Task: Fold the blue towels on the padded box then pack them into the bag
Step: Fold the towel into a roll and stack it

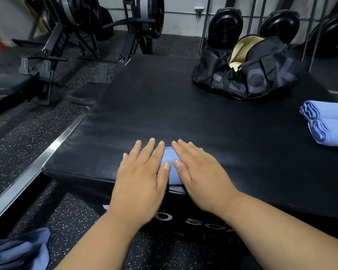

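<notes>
One towel lengthwise, pointing away.

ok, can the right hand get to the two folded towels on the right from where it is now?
Probably yes. The right hand lies flat on the towel at the box's near edge; bare padded box top lies between it and the two folded towels, and the bag sits farther back.

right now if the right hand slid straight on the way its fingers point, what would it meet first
Probably nothing soon: the right hand lies flat on the folded blue towel, fingers pointing away and slightly left across the bare padded box. The bag sits off to the right of that line, though depth is unclear.
</notes>
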A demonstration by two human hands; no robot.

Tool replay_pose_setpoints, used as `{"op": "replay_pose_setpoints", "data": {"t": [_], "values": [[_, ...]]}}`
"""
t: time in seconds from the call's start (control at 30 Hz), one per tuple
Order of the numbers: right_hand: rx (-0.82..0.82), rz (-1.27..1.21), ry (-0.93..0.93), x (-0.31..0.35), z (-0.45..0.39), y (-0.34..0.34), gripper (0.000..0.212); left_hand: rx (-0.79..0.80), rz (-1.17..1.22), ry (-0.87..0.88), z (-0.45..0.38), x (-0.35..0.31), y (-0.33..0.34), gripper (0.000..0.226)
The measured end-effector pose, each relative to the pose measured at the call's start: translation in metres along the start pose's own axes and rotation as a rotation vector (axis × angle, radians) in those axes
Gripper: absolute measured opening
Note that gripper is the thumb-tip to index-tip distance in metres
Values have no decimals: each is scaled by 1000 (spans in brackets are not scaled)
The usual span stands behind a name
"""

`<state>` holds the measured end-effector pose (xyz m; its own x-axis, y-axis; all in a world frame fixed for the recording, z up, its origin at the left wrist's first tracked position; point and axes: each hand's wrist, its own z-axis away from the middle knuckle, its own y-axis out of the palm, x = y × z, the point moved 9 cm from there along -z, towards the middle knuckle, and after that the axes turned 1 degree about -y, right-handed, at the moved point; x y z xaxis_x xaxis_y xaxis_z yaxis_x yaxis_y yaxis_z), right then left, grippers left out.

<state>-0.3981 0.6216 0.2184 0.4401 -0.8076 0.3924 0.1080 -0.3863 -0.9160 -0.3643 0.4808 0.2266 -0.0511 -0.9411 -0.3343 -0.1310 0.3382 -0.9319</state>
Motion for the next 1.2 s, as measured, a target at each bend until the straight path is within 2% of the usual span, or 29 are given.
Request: {"op": "replay_pose_setpoints", "data": {"t": [0.3, 0.47, 0.57, 0.7, 0.77, 0.8, 0.87, 0.93, 1.03, 1.13, 1.2], "values": [[9, 48, 40, -2, -3, 3, 76, 11, 186, -112, -5, 21, 0, 68], [25, -24, 118, -10, -5, 1, 55, 12, 185, -137, -8, 28, -2, 53], [-20, -71, 207, -19, -7, -4, 56, 41, 186, -170, -11, 33, 0, 48], [-31, -136, 300, -28, -10, -5, 57, 105, 211, -220, -17, 42, 8, 57], [-55, -179, 311, -29, -10, -7, 51, 148, 194, -243, -18, 51, 10, 71], [-71, -201, 317, -29, -10, -9, 46, 169, 163, -245, -17, 53, 10, 71], [-104, -252, 332, -31, -9, -13, 35, 138, 208, -309, -15, 57, 5, 61], [-140, -297, 326, -32, -9, -18, 27, 19, 308, -420, -5, 56, -11, 58], [-132, -350, 297, -33, -6, -20, 20, -84, 373, -411, 6, 47, -22, 45], [-114, -643, 336, -45, 1, -23, 12, -125, 381, -411, 17, 40, -22, 42], [-114, -726, 313, -52, 6, -30, 6, -135, 366, -424, 19, 32, -19, 45]]}}
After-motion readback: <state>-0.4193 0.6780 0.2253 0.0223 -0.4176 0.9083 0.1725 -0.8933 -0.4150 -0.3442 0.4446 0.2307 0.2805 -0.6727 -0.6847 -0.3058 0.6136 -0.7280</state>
